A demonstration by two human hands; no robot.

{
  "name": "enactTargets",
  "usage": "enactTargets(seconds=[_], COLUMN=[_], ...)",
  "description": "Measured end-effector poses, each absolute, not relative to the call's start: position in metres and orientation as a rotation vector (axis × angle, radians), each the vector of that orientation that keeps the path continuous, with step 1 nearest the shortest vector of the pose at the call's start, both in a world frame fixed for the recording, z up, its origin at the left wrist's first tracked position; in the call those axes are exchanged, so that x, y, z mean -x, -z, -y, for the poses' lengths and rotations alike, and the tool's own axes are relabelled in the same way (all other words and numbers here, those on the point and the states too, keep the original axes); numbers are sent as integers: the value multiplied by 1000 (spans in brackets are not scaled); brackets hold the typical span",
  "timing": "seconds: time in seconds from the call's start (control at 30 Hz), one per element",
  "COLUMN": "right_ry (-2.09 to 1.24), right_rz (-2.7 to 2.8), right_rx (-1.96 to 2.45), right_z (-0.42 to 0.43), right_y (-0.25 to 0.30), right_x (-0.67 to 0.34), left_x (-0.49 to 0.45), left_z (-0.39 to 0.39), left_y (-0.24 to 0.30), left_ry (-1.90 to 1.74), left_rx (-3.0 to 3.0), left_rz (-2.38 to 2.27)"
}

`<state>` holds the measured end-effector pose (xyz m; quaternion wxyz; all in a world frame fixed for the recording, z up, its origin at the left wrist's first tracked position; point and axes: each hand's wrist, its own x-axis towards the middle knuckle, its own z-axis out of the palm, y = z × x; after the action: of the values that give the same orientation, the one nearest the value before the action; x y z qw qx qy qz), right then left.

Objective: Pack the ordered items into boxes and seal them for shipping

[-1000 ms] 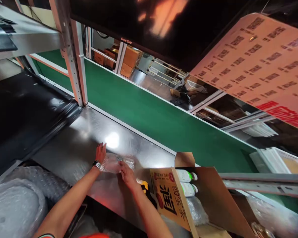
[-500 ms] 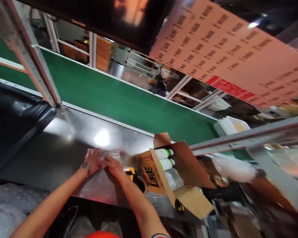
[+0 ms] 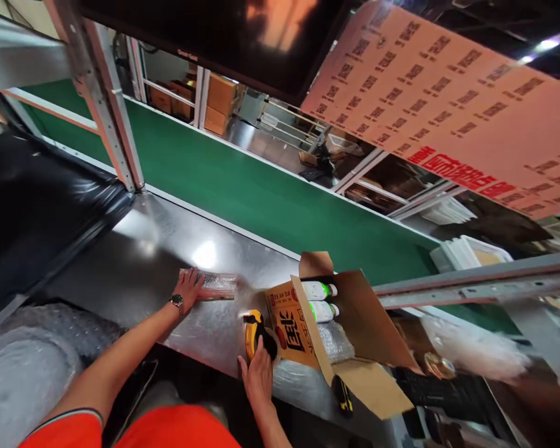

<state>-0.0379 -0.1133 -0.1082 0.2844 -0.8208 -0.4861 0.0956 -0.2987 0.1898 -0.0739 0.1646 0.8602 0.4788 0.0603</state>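
On the metal worktop (image 3: 219, 326) lies a narrow bundle in clear bubble wrap (image 3: 219, 286). My left hand (image 3: 189, 290), with a watch on its wrist, holds down the bundle's left end. What is inside the wrap I cannot make out. My right hand (image 3: 259, 376) is at a yellow and black tape dispenser (image 3: 251, 333), thumb apart and fingers stretched over its dark part. Right beside the dispenser stands an open cardboard box (image 3: 292, 320). Two white bottles with green necks (image 3: 324, 311) and a bubble-wrapped item (image 3: 336, 343) are inside it.
A green conveyor belt (image 3: 224, 180) runs behind the worktop, past a metal post (image 3: 116, 124). A box cutter (image 3: 342, 396) lies by the box's front flap. Bubble wrap rolls (image 3: 37, 367) are at lower left. A dark screen (image 3: 214, 43) and printed cardboard (image 3: 429, 93) hang overhead.
My right hand has left the bubble-wrapped bundle and moved right and nearer to me, to the tape dispenser. My left hand has stayed on the bundle. The camera view has shifted left.
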Motion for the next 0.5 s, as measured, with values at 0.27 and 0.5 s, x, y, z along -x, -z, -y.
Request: enactTargets(seconds=[0.27,0.5], right_ry=[-550,-860], right_rz=[1165,1162], right_rx=[2091,1785], right_z=[83,-75], right_y=[59,-51], right_x=[22,73], left_x=[298,297], left_z=[-180,-183], left_y=[82,71], left_ry=[-267,-312], left_rx=[-2458,-2401], left_rz=[-1369,-1281])
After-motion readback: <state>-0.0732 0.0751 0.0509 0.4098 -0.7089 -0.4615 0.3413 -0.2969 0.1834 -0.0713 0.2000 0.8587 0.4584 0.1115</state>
